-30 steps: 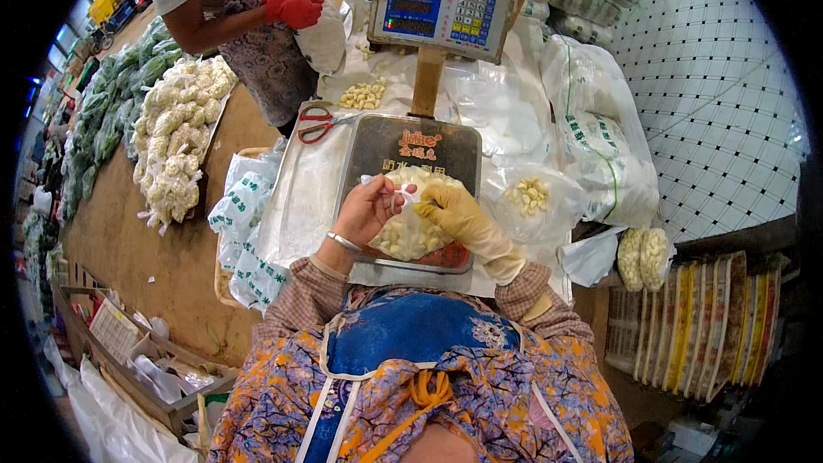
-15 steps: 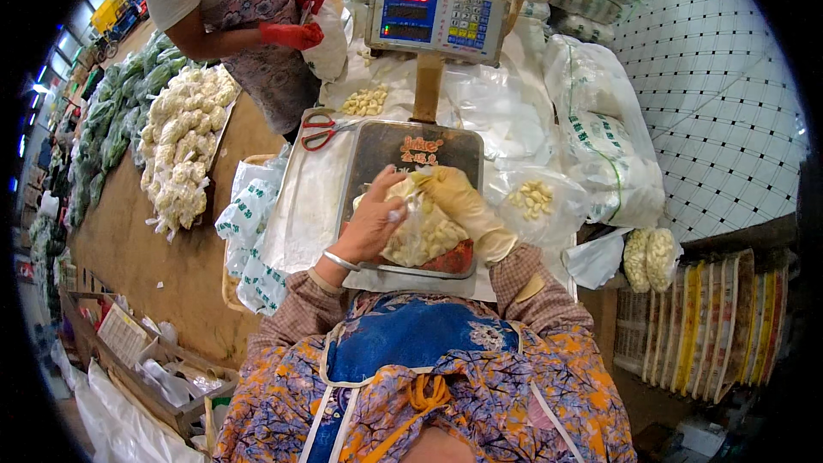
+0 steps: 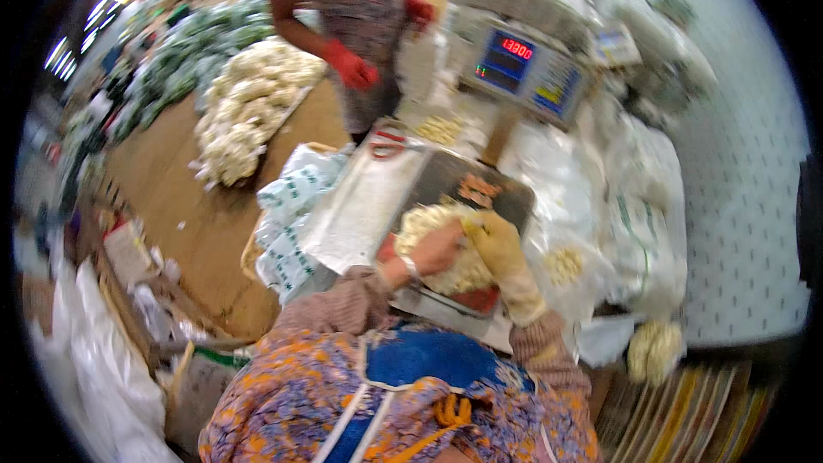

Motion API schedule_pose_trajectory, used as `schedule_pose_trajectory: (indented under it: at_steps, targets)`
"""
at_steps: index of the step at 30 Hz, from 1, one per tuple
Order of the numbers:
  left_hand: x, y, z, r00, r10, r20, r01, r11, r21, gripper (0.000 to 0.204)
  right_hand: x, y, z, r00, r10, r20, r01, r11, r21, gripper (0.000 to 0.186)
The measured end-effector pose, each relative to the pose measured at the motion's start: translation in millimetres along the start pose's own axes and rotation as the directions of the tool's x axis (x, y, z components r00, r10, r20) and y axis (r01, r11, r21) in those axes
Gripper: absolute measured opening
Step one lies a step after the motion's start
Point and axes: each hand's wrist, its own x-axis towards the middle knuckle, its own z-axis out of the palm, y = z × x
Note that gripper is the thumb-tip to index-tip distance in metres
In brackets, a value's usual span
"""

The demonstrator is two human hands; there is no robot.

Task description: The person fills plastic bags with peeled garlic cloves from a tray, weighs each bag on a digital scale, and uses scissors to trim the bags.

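The left hand (image 3: 435,249) reaches in from seven o'clock, wrist low, its fingers curled over the top of a clear bag of pale cloves (image 3: 463,279); blur hides whether they grip. The right hand (image 3: 501,249), in a yellowish glove, comes from five o'clock with bent fingers pinching the bag's gathered mouth. The bag lies at the six o'clock part of the scale plate (image 3: 513,193).

Half a second ago the left hand stood more upright, fingers raised; now it lies lower across the bag. The view has swung, tilting the scale, and the red digits on its display (image 3: 517,50) differ. At eleven o'clock, a co-worker's red-gloved hands (image 3: 351,67) have moved apart.
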Motion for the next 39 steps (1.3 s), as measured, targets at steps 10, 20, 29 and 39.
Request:
schedule_pose_trajectory:
  at_steps: [10,20,29,39]
  targets:
    - [-75,42,-119,0.585,-0.697,-0.414,0.306,0.663,-0.684,0.032,-30,-10,-58,0.882,0.459,0.111,-0.472,0.857,0.205,0.023]
    - [-227,33,-98,0.117,-0.85,-0.513,0.688,0.442,-0.576,0.032,-20,6,-15,0.812,0.458,0.362,-0.556,0.795,0.241,0.022]
    - [-403,-86,-42,-0.56,-0.792,0.243,-0.085,-0.237,-0.968,0.032,27,10,28,0.83,0.498,0.252,-0.545,0.82,0.173,0.027]
    - [-419,-167,-103,-0.024,-1.0,-0.012,0.716,-0.009,-0.698,0.032,79,12,110,0.774,0.609,0.174,-0.631,0.766,0.125,0.024]
